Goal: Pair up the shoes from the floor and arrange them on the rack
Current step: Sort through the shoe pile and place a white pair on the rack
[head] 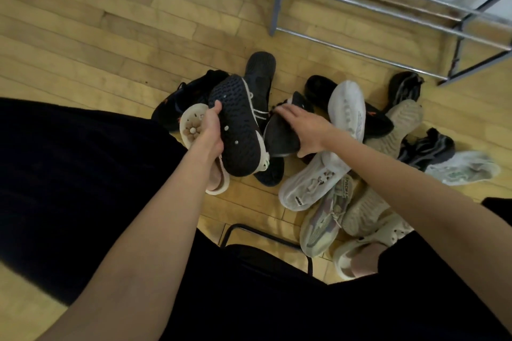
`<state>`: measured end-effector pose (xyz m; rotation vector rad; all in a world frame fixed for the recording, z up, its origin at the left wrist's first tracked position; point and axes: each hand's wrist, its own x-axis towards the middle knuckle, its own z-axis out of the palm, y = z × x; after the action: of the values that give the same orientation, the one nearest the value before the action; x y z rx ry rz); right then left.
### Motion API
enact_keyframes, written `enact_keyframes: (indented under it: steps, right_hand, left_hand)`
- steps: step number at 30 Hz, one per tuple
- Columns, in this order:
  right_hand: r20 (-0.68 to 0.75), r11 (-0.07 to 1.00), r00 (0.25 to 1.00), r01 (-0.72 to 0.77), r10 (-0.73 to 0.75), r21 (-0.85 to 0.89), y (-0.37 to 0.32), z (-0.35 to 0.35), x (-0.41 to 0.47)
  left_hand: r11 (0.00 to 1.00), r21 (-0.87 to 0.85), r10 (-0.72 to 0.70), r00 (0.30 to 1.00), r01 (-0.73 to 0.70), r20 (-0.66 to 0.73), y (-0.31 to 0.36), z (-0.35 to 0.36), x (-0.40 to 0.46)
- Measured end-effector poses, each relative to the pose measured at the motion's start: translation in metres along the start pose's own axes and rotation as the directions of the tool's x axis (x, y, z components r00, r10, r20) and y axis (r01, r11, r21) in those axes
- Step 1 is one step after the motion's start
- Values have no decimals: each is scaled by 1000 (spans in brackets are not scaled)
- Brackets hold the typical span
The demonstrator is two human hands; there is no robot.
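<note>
A pile of mixed shoes lies on the wooden floor below the metal shoe rack (pixel 360 0). My left hand (pixel 212 130) grips a dark sneaker (pixel 238 124) turned sole-up, its white edge and laces showing. My right hand (pixel 302 127) is closed around a second dark shoe (pixel 279 138) just to the right of the first. A white slipper with a flower charm (pixel 194 124) lies under my left hand. White sneakers (pixel 347 111) (pixel 310 183), a beige sole-up shoe (pixel 399 124) and black shoes (pixel 407 86) lie to the right.
The rack's lower bars (pixel 360 52) stand at the upper right with nothing seen on them. A black chair frame (pixel 249 230) is under me at the bottom centre. My dark clothing covers the lower left. Bare floor (pixel 110 36) stretches to the upper left.
</note>
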<state>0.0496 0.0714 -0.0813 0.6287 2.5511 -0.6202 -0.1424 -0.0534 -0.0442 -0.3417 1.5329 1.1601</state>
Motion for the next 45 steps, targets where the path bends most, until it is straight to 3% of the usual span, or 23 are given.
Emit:
enact_keyframes:
  steps: [1, 3, 4, 6, 9, 11, 14, 18, 21, 23, 25, 29, 34, 38, 45]
  right_hand:
    - [-68, 977, 995, -58, 74, 207, 4, -11, -10]
    - [-174, 816, 961, -77, 213, 573, 10, -30, -31]
    - [-188, 698, 935, -80, 299, 712, 14, -37, -43]
    - [-146, 350, 893, -14, 426, 937, 14, -52, -67]
    - [-121, -179, 840, 249, 528, 952, 15, -62, -98]
    - [-31, -362, 777, 328, 629, 872, 23, -59, -116]
    - [97, -297, 675, 187, 731, 936, 40, -48, -134]
    - [163, -196, 414, 39, 895, 980, 64, -18, -142]
    - [201, -221, 333, 23, 921, 975, 76, 4, -145]
    - [220, -236, 341, 7, 914, 972, 82, 18, -144]
    - [225, -230, 400, -35, 888, 972, 81, 26, -141]
    - [204, -124, 486, -192, 850, 974, 60, 47, -139]
    - [397, -281, 425, -310, 813, 908, 25, 68, -133]
    - [433, -66, 477, -610, 765, 789, 2, 70, -125]
    - [250, 74, 389, -652, 887, 755, -16, 77, -124]
  left_hand:
    - [1000, -19, 5, 1000, -5, 20, 2, 4, -7]
    - [999, -1, 33, 996, -33, 80, 7, 10, -19]
    - [998, 25, 46, 994, -49, 96, 9, 12, -24]
    - [996, 81, 34, 993, -43, 113, 10, 15, -28]
    - [998, 17, 59, 974, -64, 217, 10, 24, -38]
    - [998, -15, 68, 950, -67, 303, 5, 33, -41]
    - [998, 19, 50, 922, -62, 384, -7, 48, -46]
    - [987, 145, -7, 899, -64, 439, -28, 71, -56]
    - [975, 215, -60, 880, -48, 472, -37, 82, -56]
    - [974, 214, -42, 874, -71, 484, -40, 86, -53]
    - [974, 191, 20, 882, -123, 470, -41, 90, -47]
    - [985, 150, 11, 889, -89, 458, -42, 93, -42]
    - [986, 164, -80, 844, -9, 531, -46, 91, -44]
    - [982, 187, -114, 844, 16, 525, -44, 85, -45]
    - [919, 385, -123, 863, -88, 491, -41, 68, -40]
